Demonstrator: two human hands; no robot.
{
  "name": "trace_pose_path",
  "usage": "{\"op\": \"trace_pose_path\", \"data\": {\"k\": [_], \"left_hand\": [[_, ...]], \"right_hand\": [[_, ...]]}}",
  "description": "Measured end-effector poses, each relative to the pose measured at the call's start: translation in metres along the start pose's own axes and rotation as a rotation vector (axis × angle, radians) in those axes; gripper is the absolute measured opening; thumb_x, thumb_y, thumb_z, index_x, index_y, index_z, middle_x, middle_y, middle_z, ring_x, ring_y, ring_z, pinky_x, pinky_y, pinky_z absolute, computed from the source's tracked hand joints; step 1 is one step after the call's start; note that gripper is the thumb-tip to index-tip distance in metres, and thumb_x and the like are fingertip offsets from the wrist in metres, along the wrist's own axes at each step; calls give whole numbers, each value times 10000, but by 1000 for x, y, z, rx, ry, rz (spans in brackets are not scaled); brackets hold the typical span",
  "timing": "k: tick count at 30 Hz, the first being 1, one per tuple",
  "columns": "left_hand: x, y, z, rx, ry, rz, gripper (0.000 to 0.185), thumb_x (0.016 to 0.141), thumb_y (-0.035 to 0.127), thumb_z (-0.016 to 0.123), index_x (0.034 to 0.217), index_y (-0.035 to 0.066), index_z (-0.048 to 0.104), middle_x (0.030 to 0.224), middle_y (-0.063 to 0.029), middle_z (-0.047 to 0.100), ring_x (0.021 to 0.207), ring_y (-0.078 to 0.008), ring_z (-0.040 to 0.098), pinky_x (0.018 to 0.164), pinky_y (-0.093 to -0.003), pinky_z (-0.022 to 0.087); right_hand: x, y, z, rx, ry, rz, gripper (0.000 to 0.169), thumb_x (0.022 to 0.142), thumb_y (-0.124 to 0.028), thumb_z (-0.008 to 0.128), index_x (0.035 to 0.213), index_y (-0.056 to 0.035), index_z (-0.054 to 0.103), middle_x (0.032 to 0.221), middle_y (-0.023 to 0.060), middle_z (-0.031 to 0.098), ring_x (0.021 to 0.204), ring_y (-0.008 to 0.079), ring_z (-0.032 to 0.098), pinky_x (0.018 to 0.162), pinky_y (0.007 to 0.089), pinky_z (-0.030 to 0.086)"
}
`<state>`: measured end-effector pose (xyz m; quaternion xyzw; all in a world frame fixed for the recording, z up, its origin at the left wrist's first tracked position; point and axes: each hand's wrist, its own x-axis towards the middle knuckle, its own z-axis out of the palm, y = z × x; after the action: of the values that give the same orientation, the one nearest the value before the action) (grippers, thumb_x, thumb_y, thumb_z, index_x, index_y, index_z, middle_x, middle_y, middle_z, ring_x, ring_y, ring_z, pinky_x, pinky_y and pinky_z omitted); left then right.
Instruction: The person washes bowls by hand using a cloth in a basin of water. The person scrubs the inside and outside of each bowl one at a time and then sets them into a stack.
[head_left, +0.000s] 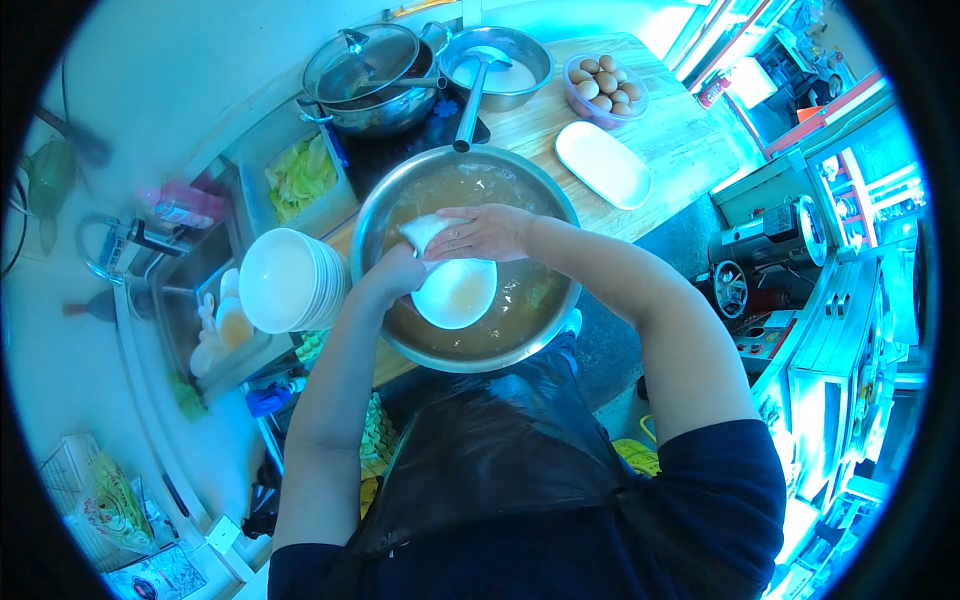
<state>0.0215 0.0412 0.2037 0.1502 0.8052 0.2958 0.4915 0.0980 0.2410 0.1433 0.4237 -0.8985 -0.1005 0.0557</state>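
Note:
A wide metal basin (540, 330) of cloudy water with floating scraps lies before me. Above it my left hand (401, 270) grips a white bowl (454, 296) at its upper left edge. My right hand (487, 234) lies over a second white piece (429, 229), perhaps another bowl or a cloth, just above that bowl; its exact kind is unclear. The hands meet there, and some fingers are hidden. A tall stack of white bowls (277, 281) leans left of the basin, next to my left forearm.
Behind the basin are a lidded pot (367, 112), a metal bowl with a ladle (517, 94), brown eggs in a plastic bowl (600, 116) and a white oval plate (604, 165). To the left are a tub of lettuce (300, 176) and a sink (176, 300) holding dishes.

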Motion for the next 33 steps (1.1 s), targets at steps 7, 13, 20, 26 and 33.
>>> {"op": "trace_pose_path", "data": {"k": [7, 13, 20, 26, 33], "left_hand": [[6, -19, -2, -301, 40, 163, 768, 590, -106, 458, 1339, 63, 473, 1064, -133, 598, 883, -278, 649, 602, -372, 599], [39, -65, 27, -793, 166, 262, 805, 582, -99, 441, 1360, 106, 459, 1146, -140, 584, 1006, -293, 629, 710, -401, 606], [58, -77, 56, -1191, 208, 271, 568, 775, -6, 514, 1337, 57, 456, 1185, -132, 580, 1046, -284, 626, 761, -384, 585], [80, -105, 64, -945, 394, 278, 269, 870, 79, 601, 1125, -7, 606, 946, -107, 655, 818, -217, 661, 611, -356, 540], [51, -113, 29, -648, 141, 93, 541, 673, -82, 488, 1207, 3, 519, 1023, -148, 594, 882, -348, 651, 617, -473, 610]], "right_hand": [[-13, -30, -12, 210, -146, 445, 737, 837, -172, 599, 1495, -116, 271, 1572, -4, 250, 1450, 161, 221, 1205, 452, 143], [15, -98, 6, 433, -264, 792, 818, 759, -152, 659, 1473, -27, 279, 1560, 143, 242, 1456, 294, 201, 1182, 486, 161], [63, -124, 35, 968, 172, 897, 731, 809, -139, 566, 1480, -66, 285, 1537, 190, 265, 1438, 342, 224, 1176, 494, 156], [33, -118, 12, 464, 126, 786, 659, 808, -176, 616, 1417, -100, 375, 1437, 170, 404, 1361, 362, 346, 1140, 470, 240], [5, -71, 12, 133, -147, 549, 580, 884, -230, 523, 1441, -147, 386, 1562, 73, 274, 1463, 225, 192, 1201, 490, 98]]}}
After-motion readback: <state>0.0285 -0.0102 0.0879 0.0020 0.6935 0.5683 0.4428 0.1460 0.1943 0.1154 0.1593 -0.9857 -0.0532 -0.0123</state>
